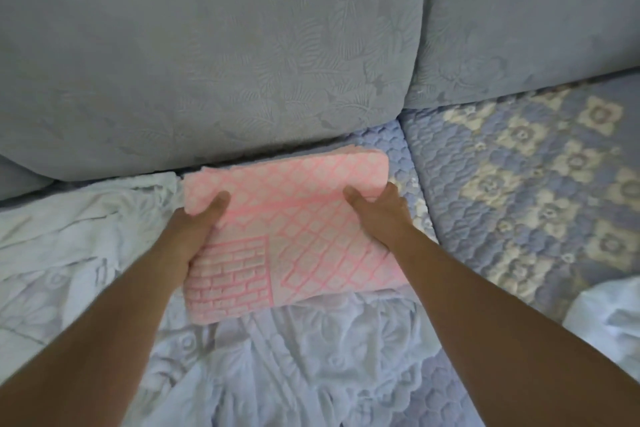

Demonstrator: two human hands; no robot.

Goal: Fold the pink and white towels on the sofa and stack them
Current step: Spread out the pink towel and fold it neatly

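No text, label, brand, number or sign can be read anywhere in the head view. Only woven patterns are borne by the pink towel (294, 218): a diamond lattice and a brick-like panel, with no lettering among them. Flowers alone are shown on the quilted sofa cover (540, 184), and no writing is carried by them.

One view only, worn on the person's head, looking forward and steeply down at the sofa (519, 184) from close in. Both forearms run up from the bottom corners to the hands near mid-frame. The back cushions (207, 45) fill the top half, the seat the lower half. The wide lens bends the edges
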